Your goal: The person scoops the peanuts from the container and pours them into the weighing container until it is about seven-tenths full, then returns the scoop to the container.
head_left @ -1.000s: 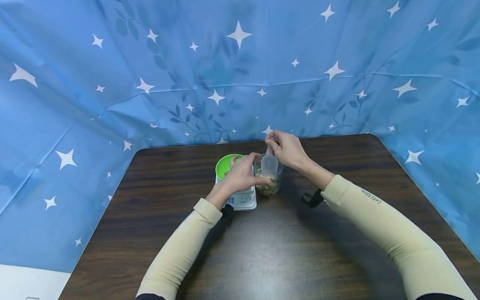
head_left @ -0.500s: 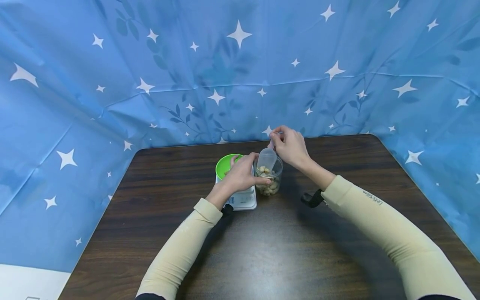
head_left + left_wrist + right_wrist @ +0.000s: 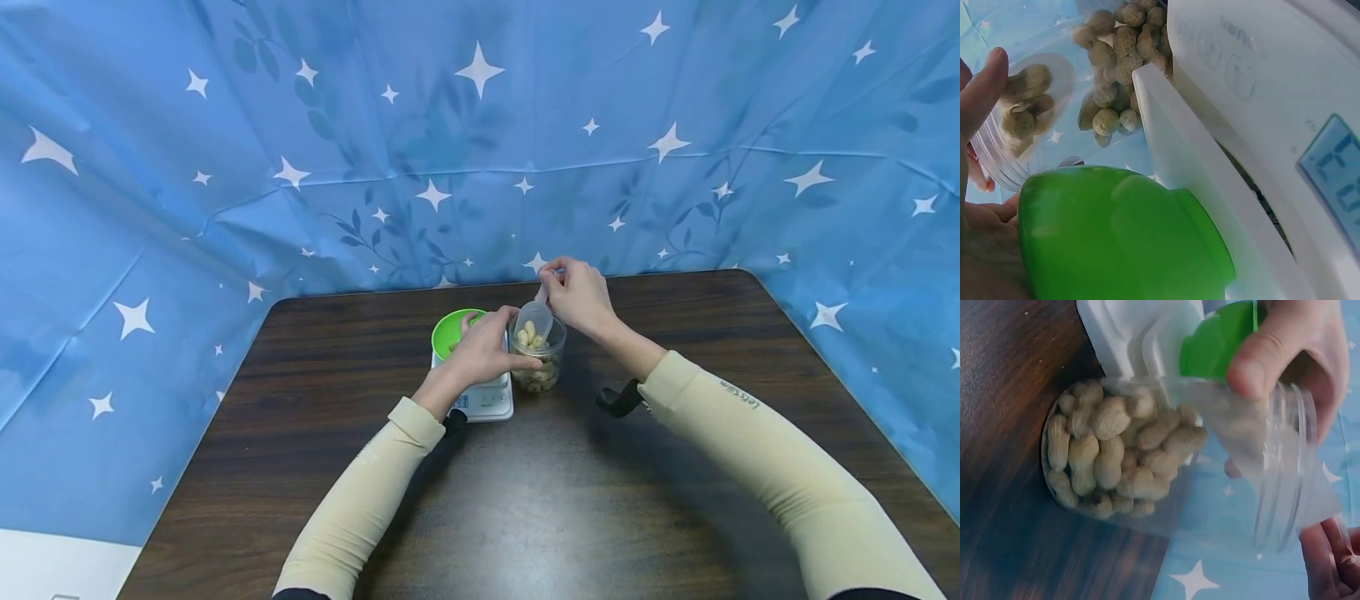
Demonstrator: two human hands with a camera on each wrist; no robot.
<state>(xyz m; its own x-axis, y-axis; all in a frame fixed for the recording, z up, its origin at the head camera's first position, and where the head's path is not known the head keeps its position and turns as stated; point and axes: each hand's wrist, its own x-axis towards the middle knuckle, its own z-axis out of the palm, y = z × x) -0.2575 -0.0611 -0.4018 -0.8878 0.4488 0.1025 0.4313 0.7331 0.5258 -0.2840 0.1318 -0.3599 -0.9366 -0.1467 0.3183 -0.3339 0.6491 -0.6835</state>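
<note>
In the head view my left hand [image 3: 483,346] grips a clear plastic jar [image 3: 553,367] near its mouth, thumb on the near side. Unshelled peanuts [image 3: 1110,447] fill the lower part of the jar, seen from the right wrist. My right hand [image 3: 581,296] pinches the slim handle of a translucent scoop [image 3: 534,312] from above. The scoop's bowl is tilted at the jar's mouth, and a few peanuts [image 3: 531,336] lie in it. Left of the jar a green bowl [image 3: 1116,231] sits on a white kitchen scale [image 3: 1272,81], close against my left hand.
The dark wooden table [image 3: 525,500] extends towards me and to both sides. Behind its far edge hangs a blue curtain [image 3: 480,125] with white stars. The scale's lit display [image 3: 1341,178] faces the near side, partly cut off in the left wrist view.
My right hand has raised and tilted the scoop, then lowered it slightly; peanuts now show inside it. The left hand stays on the jar, and the bowl and scale have not moved.
</note>
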